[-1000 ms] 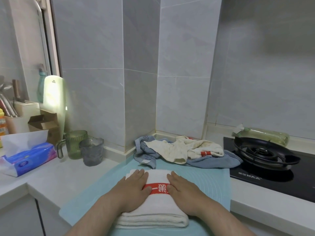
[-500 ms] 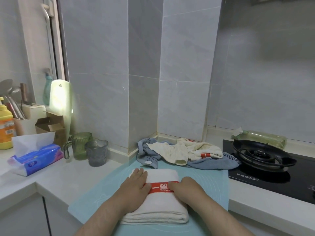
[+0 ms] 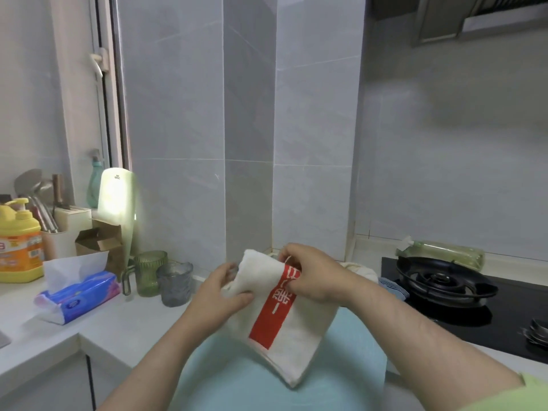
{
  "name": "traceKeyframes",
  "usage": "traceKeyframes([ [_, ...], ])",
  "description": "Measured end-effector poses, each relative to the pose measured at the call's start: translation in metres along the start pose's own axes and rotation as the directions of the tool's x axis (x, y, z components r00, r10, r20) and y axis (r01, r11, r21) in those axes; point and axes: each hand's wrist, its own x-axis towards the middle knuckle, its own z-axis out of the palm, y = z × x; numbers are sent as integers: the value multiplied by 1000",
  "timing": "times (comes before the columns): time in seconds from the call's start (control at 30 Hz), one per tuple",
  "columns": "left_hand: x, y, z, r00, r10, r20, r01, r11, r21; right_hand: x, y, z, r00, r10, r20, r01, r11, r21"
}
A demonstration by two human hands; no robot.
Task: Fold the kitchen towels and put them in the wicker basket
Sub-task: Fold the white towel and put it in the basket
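While the folded towel (image 3: 284,315) hangs above the mat (image 3: 237,381), the left hand (image 3: 219,295) and right hand (image 3: 311,277) both pinch its top edge.

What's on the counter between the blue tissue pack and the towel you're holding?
Two glasses: a green mug and a grey tumbler, just left of the towel, in the head view.

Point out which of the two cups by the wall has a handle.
The green ribbed cup, the left one: a handle sticks out on its left side. The grey cup beside it has none.
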Motion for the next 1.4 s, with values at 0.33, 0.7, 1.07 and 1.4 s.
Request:
traceKeyframes([
  [0.33, -22, 20, 6, 981, -60, 185, 134, 900, -415, -26, -3, -22, 979, -90, -181, 77, 994, -76],
  [0.7, -27, -25, 22, 938, -202, 282, 344, 647, -680, -52, 83, 80, 931, 275, 239, -335, 391, 857],
  [1.07, -15, -65, 12, 919, -283, 273, 322, 941, -108, -38, 125, 93, 930, 317, 186, -347, 587, 732],
  [1.4, 7, -79, 10, 931, -222, 291, 221, 975, 37, -22, 134, 91, 925, 320, 207, -378, 709, 595],
])
